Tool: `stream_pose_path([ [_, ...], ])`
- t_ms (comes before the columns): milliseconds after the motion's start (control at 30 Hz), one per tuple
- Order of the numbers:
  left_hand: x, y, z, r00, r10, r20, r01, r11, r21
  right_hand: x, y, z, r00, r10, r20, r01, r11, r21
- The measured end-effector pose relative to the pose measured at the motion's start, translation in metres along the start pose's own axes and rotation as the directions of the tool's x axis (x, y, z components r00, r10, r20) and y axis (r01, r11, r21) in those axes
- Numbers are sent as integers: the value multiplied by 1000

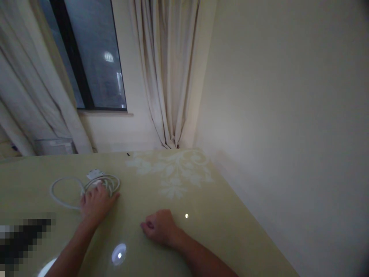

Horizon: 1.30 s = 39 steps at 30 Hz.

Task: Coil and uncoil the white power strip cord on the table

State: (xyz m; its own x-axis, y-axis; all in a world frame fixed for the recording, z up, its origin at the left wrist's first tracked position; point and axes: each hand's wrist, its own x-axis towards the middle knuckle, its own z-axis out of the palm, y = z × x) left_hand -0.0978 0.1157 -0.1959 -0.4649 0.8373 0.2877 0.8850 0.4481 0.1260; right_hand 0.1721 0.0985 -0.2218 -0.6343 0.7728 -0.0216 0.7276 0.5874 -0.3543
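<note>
A coiled white cable lies on the table at the left, with a white block-like piece at its far side. My left hand rests over the near part of the coil, its fingers reaching onto the cable and its thumb spread out to the right. What lies under the fingertips is partly hidden. To the right, my right hand is curled into a fist on the bare tabletop, apart from the cable. Nothing shows in that fist, though its inside is mostly out of sight.
The glossy pale-green table has a white floral pattern and light reflections. A small dark piece lies near its far edge. A wall borders the right side; curtains and a window stand beyond. A blurred dark patch is at lower left.
</note>
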Motion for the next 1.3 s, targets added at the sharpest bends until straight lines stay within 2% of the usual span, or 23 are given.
stream_pose_path([
  [33, 6, -2, 1, 995, -22, 97, 19, 999, 25, 1, 1, 1, 1000, 2, -8, -2, 1000, 25],
  [100, 12, -5, 6, 980, -30, 194, 23, 999, 40, 2, 4, 3, 999, 12, -32, -9, 996, 90],
  [200, 15, -3, 11, 977, 25, 212, -26, 1000, 5, 4, 6, 6, 996, 46, -71, -30, 976, 215],
  [267, 18, 2, 8, 967, 102, 233, -90, 994, -61, 5, 8, 7, 992, 86, -90, -54, 948, 313],
  [367, 22, 17, -5, 943, 231, 241, -182, 961, -211, 11, 12, 3, 980, 172, -103, -89, 835, 544],
  [433, 24, 30, -19, 935, 284, 210, -218, 932, -290, 17, 15, -3, 968, 245, -61, -117, 651, 750],
  [533, 14, 54, -46, 928, 345, 138, -268, 878, -397, 25, 18, -21, 947, 305, 99, -178, 246, 953],
  [567, 7, 63, -56, 919, 383, 91, -295, 822, -487, 25, 18, -30, 945, 294, 144, -187, 121, 975],
  [633, -13, 82, -75, 885, 465, 19, -338, 672, -659, 22, 16, -50, 955, 240, 173, -158, -80, 984],
  [733, -47, 108, -97, 805, 593, -7, -369, 492, -789, 12, 11, -82, 978, 175, 112, -42, -361, 932],
  [800, -65, 121, -105, 774, 634, -6, -351, 420, -837, 3, 7, -101, 974, 221, 43, 81, -522, 849],
  [867, -76, 128, -107, 762, 647, -14, -333, 373, -866, -3, 4, -115, 955, 295, 13, 178, -611, 771],
  [933, -80, 132, -107, 765, 642, -37, -329, 341, -881, -7, 2, -125, 931, 365, 0, 244, -623, 743],
  [1000, -81, 132, -107, 779, 625, -50, -319, 327, -889, -9, -1, -129, 890, 455, -34, 323, -575, 752],
  [1067, -81, 131, -106, 789, 614, -23, -259, 298, -919, -10, -4, -128, 831, 546, -107, 414, -478, 775],
  [1133, -81, 131, -107, 792, 610, 25, -148, 231, -962, -10, -8, -125, 790, 581, -197, 458, -344, 820],
  [1200, -80, 133, -107, 798, 599, 67, -43, 167, -985, -11, -11, -121, 794, 549, -261, 426, -196, 883],
  [1300, -80, 136, -106, 793, 594, 134, 45, 162, -986, -15, -14, -120, 843, 453, -290, 345, -42, 938],
])
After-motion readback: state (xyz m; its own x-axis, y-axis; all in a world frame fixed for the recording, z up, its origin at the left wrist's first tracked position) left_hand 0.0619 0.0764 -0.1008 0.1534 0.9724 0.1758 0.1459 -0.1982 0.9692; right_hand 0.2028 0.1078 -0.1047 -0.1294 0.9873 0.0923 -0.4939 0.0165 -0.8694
